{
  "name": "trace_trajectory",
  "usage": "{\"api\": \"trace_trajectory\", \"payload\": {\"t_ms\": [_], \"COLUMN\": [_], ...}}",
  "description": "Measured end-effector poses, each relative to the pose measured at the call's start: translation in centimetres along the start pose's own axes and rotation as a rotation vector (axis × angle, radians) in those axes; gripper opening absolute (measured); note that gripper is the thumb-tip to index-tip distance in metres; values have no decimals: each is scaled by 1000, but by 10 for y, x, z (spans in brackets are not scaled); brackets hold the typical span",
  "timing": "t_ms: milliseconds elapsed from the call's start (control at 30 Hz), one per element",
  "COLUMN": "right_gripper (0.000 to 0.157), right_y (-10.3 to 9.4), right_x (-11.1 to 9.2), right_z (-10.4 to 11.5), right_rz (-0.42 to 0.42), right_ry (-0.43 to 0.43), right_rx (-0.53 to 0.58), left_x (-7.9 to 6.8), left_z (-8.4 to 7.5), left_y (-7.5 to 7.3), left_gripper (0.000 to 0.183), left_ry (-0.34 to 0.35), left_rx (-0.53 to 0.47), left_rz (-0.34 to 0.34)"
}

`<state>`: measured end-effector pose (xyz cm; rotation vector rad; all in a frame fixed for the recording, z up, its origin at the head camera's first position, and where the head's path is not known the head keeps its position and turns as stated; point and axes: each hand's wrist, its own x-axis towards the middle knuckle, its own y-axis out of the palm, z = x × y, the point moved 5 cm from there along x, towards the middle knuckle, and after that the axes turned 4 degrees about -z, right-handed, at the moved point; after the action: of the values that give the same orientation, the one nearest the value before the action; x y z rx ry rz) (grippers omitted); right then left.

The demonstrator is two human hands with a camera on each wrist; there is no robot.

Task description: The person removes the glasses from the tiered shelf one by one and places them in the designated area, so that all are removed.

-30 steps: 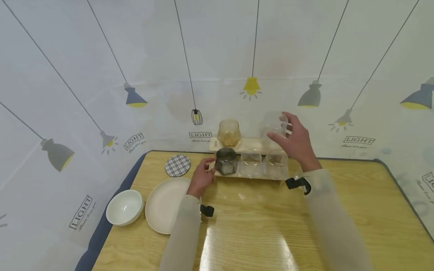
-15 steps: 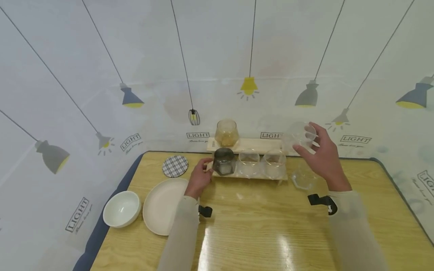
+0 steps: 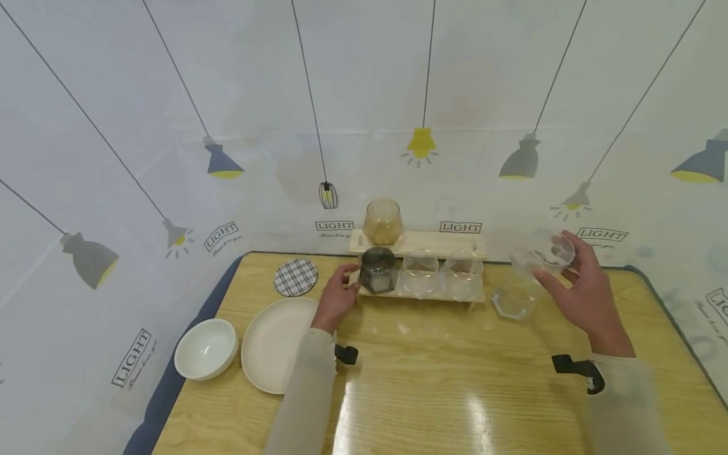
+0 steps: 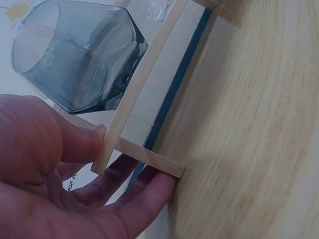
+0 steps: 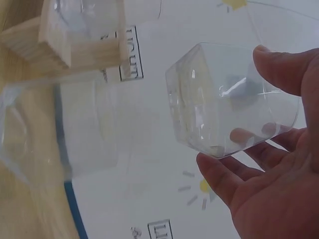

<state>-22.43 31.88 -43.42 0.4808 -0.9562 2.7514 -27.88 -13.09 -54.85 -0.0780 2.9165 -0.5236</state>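
Observation:
My left hand [image 3: 337,297] grips the left end of a two-tier wooden rack [image 3: 421,241]; in the left wrist view the thumb lies on the board and fingers curl beneath, by its leg. Closest to that hand, on the lower tier, is a smoky grey glass [image 3: 378,272]. Two clear gold-rimmed glasses [image 3: 420,278] stand to its right. An amber glass [image 3: 383,224] occupies the upper tier's left end. Right of the rack, my right hand [image 3: 588,303] holds a clear faceted glass [image 5: 224,99] between thumb and fingers, above the table. Below it another clear glass [image 3: 512,302] stands on the wood.
On the left of the wooden table [image 3: 432,366] are a white bowl [image 3: 206,349], a cream plate [image 3: 273,347] partly covered by my left sleeve, and a plaid round coaster [image 3: 296,277]. A lamp-printed wall covering [image 3: 364,95] rises behind the table's far edge.
My right hand has carried the clear glass right and lower, from over the rack's upper tier to beside the rack. The left hand has kept its hold on the rack.

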Motion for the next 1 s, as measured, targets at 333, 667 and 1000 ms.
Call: {"api": "trace_trajectory", "payload": {"t_ms": [333, 667, 1000], "right_gripper": [84, 80, 79], "right_y": [-26, -28, -9], "right_x": [-24, -43, -59], "right_z": [-38, -84, -124], "right_rz": [-64, -43, 52], "right_ry": [73, 139, 199], "right_rx": [-15, -5, 29], "left_x": [0, 2, 0], "left_z": [2, 2, 3], "left_y": [2, 3, 1], "left_gripper": [44, 43, 44], "left_ry": [-1, -20, -14], "left_rx": [-1, 14, 10], "left_rz": [-2, -7, 7]}}
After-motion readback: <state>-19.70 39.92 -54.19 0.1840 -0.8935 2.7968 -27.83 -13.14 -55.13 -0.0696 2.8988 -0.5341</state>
